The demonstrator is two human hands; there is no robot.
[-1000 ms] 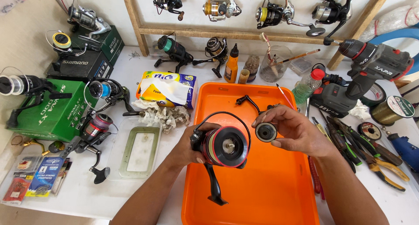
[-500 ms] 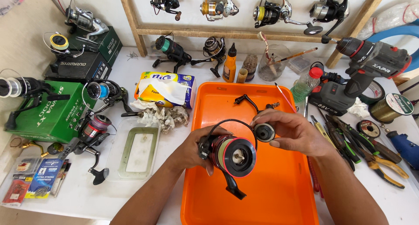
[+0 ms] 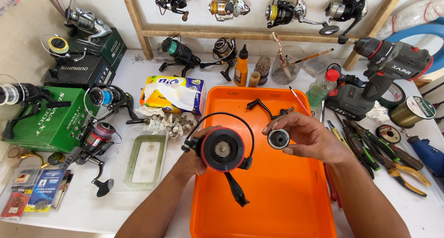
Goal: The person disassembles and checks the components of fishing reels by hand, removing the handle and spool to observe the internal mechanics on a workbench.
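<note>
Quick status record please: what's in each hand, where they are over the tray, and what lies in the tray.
left hand: holds red-and-black fishing reel, spool face toward camera, foot pointing down
right hand: holds small round black knob at fingertips
position: both above orange tray
in tray: black crank handle near far edge
left of tray: clear plastic lid

The tray [image 3: 296, 205] on the bench is plain bright orange. The fishing reel [image 3: 223, 151] over its left edge is black with a red rim around a dark face. The small round cap [image 3: 279, 139] is black with a silver ring. At the bench's left edge sits a green box [image 3: 51, 127] with white lettering. The tissue pack [image 3: 175, 94] behind the tray is yellow, blue and white.
</note>
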